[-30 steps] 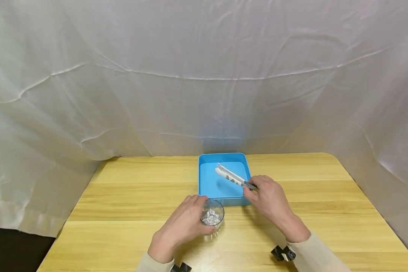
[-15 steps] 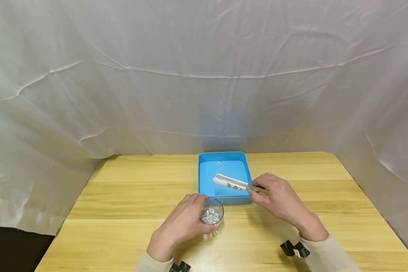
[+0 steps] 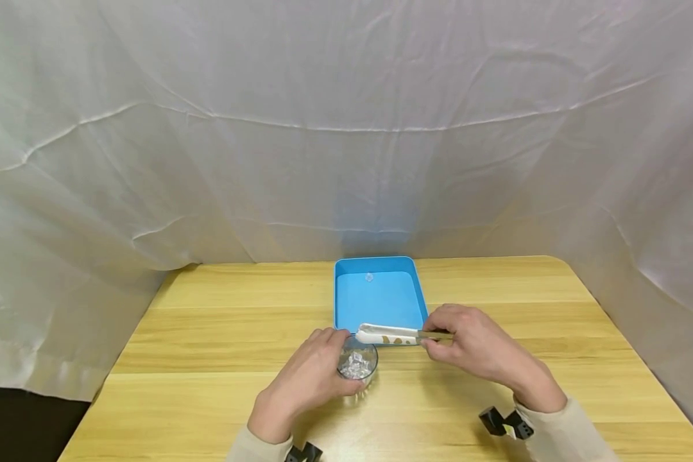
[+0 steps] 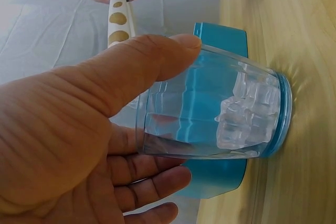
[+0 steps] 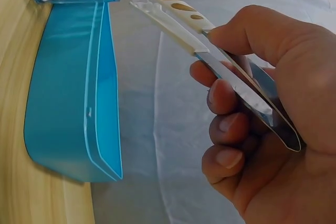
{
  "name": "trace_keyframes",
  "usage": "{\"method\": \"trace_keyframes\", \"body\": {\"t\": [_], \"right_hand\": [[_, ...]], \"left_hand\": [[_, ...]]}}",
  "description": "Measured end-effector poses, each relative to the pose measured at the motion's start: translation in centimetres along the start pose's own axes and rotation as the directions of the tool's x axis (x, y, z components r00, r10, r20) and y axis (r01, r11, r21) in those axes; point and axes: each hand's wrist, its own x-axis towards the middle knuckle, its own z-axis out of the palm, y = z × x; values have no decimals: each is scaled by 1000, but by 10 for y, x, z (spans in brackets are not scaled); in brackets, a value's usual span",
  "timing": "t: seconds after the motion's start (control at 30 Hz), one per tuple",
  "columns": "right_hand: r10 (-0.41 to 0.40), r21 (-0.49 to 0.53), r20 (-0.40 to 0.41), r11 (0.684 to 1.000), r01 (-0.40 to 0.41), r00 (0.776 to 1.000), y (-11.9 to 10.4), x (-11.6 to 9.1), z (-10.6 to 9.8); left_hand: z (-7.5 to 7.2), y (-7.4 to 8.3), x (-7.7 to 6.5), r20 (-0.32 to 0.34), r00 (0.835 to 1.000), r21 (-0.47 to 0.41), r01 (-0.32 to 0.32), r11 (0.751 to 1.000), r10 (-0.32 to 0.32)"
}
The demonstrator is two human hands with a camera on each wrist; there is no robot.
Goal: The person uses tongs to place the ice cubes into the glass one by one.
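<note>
My left hand holds a clear glass upright on the table, thumb on one side and fingers on the other. Several clear ice-like cubes lie at the bottom of the glass. In my right hand is a pair of tongs with white, brown-spotted tips, pinched between thumb and fingers. Seen from the head, the tong tips lie over the far rim of the glass. Whether they grip a cube I cannot tell. A single clear cube lies near the back of the blue tray.
The blue tray stands on the wooden table, just beyond the glass. A pale cloth curtain hangs behind the table and along both sides.
My right hand has drawn the tongs back from the tray's far part toward the glass. The clear cube in the tray has come into view. My left hand and the glass have stayed put.
</note>
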Motion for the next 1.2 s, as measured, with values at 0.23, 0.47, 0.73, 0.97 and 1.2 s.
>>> {"method": "trace_keyframes", "body": {"t": [0.23, 0.47, 0.73, 0.97, 1.2], "right_hand": [[-30, 8, 21, 1000, 30, 999, -1, 0, 3], [-36, 12, 54, 999, 36, 998, -3, -1, 1], [-21, 33, 113, 999, 18, 993, -6, -1, 0], [-5, 22, 112, 1000, 2, 994, -6, -1, 1], [-4, 15, 115, 1000, 2, 993, -6, -1, 2]], "left_hand": [[0, 0, 0, 2, 1000, -4, 1, 1000, -1], [-1, 0, 0, 11, 1000, 0, 5, 1000, -5], [-1, 0, 0, -1, 1000, 1, -13, 1000, 13], [-1, 0, 0, -5, 1000, -2, -18, 1000, 18], [-1, 0, 0, -4, 1000, 3, -13, 1000, 13]]}}
